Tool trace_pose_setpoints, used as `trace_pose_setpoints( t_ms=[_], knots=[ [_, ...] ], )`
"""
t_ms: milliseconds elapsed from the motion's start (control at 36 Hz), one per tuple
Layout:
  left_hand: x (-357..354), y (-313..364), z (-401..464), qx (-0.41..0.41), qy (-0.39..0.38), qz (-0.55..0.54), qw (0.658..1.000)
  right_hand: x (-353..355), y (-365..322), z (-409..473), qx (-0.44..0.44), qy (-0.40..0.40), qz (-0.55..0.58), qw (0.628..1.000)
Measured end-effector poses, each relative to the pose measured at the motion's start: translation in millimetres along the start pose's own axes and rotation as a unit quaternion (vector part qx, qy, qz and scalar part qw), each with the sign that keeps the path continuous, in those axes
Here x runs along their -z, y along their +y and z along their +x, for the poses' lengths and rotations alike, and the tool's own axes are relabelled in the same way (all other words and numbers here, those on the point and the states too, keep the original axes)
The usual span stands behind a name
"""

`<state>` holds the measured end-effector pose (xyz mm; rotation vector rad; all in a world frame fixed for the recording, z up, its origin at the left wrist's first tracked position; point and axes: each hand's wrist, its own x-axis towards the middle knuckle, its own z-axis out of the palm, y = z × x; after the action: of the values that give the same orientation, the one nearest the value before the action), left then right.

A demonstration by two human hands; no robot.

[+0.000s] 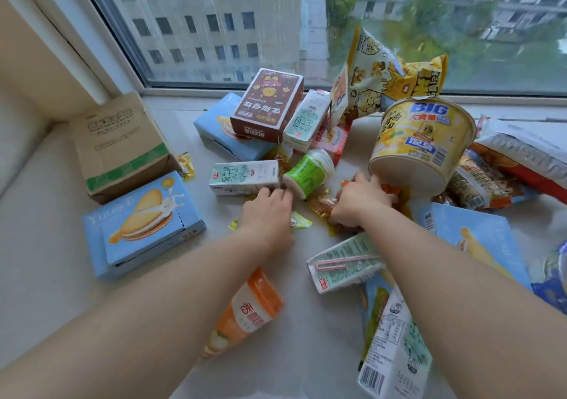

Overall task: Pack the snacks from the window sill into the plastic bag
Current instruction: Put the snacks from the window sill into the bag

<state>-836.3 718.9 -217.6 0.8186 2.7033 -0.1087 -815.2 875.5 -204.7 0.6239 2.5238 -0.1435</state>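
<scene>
While both arms reach over the window sill (306,322), the left hand (267,214) lies knuckles-up with fingers curled down beside a lying milk carton (245,177); whether it pinches anything I cannot tell. The right hand (362,202) clutches small orange-wrapped snacks (322,205), touching the tilted yellow noodle cup (420,143). A green bottle (308,173) lies between the hands.

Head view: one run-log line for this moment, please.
left hand: on small wrappers | right hand: gripping orange-wrapped snacks | plastic bag: unseen
</scene>
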Motion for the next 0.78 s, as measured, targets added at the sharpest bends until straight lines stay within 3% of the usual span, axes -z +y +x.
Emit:
trace_pose_setpoints(
  t_ms=[250, 528, 778],
  knots=[
    [11.1, -1.7, 28.2, 0.145, -0.017, -0.055, 0.988, -1.1, 2.8, -1.2, 0.0, -0.006, -0.001, 1.0],
    [17.7, -15.6, 61.2, 0.167, -0.082, -0.078, 0.979, -3.3, 1.6, 2.8, 0.004, -0.005, -0.012, 1.0],
    [23.4, -15.1, 59.6, 0.186, -0.05, -0.121, 0.974, -0.7, 2.9, -5.3, 0.027, -0.008, -0.022, 0.999]
  ],
)
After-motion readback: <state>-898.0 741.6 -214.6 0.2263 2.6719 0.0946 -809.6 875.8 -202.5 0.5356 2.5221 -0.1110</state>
